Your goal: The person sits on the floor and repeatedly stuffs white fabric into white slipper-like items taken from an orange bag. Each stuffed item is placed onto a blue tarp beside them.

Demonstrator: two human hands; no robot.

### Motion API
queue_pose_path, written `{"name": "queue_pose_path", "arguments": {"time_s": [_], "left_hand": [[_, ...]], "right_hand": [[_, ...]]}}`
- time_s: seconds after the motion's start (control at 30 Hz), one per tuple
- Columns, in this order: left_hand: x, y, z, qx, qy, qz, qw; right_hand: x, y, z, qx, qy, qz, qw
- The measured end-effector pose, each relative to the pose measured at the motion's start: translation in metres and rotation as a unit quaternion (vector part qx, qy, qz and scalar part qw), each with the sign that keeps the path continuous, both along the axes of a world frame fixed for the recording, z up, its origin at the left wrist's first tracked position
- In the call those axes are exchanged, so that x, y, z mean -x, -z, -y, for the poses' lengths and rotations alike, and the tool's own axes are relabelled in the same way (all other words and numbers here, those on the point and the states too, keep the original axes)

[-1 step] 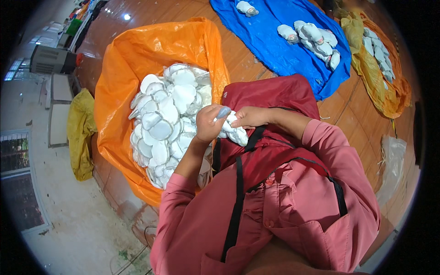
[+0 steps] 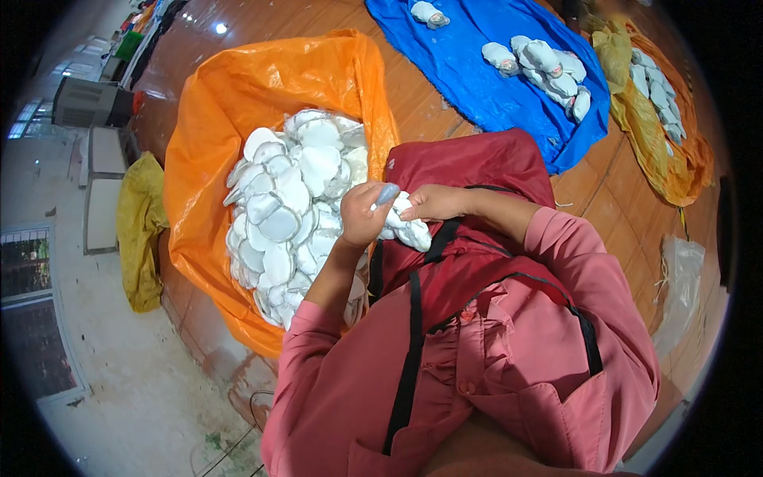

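I see a small bundle of white, soft, rounded pads (image 2: pixel 409 226) held at the middle of the view, over a dark red apron (image 2: pixel 477 171) on the lap. My left hand (image 2: pixel 364 213) is curled tight around the bundle's left end, with a grey-blue covered thumb tip (image 2: pixel 387 193) pressed on top. My right hand (image 2: pixel 433 203) is closed on its right end, fingers folded over the pads. Both arms wear pink sleeves (image 2: pixel 572 262).

Just left of the hands, a large orange plastic sack (image 2: pixel 262 87) lies open on the wooden floor (image 2: pixel 612 191), heaped with flat white oval pads (image 2: pixel 290 199). Farther off, at the top, a blue plastic sheet (image 2: pixel 477 79) carries a small cluster of white bundles (image 2: pixel 548 67). To the right, a yellow-orange sack (image 2: pixel 675 171) holds a row of similar white pieces (image 2: pixel 656 95). A yellow cloth (image 2: pixel 141 230) lies at the far left.
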State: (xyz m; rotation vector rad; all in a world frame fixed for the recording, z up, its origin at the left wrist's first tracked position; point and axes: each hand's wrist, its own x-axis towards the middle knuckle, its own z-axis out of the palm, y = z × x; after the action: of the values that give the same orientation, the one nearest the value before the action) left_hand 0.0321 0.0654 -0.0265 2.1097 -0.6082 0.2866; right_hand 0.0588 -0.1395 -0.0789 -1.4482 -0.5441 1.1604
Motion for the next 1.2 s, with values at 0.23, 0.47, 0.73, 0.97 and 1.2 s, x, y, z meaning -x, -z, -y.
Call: {"name": "queue_pose_path", "arguments": {"time_s": [0.23, 0.47, 0.73, 0.97, 1.2], "left_hand": [[0.017, 0.045, 0.006, 0.113, -0.210, -0.082, 0.968], [0.017, 0.063, 0.014, 0.227, -0.335, -0.210, 0.890], [0.005, 0.082, 0.021, 0.424, -0.331, -0.336, 0.773], [0.013, 0.080, 0.013, 0.479, -0.268, -0.344, 0.762], [0.026, 0.030, 0.001, 0.465, -0.078, -0.325, 0.820]], "right_hand": [[0.010, -0.040, -0.015, 0.165, 0.055, 0.289, 0.941], [0.021, -0.049, -0.021, 0.202, 0.046, 0.384, 0.900], [0.024, -0.044, -0.017, 0.209, 0.016, 0.408, 0.889], [0.030, -0.027, -0.014, 0.092, 0.055, 0.308, 0.945], [0.039, -0.016, 0.008, -0.043, 0.333, 0.081, 0.938]]}}
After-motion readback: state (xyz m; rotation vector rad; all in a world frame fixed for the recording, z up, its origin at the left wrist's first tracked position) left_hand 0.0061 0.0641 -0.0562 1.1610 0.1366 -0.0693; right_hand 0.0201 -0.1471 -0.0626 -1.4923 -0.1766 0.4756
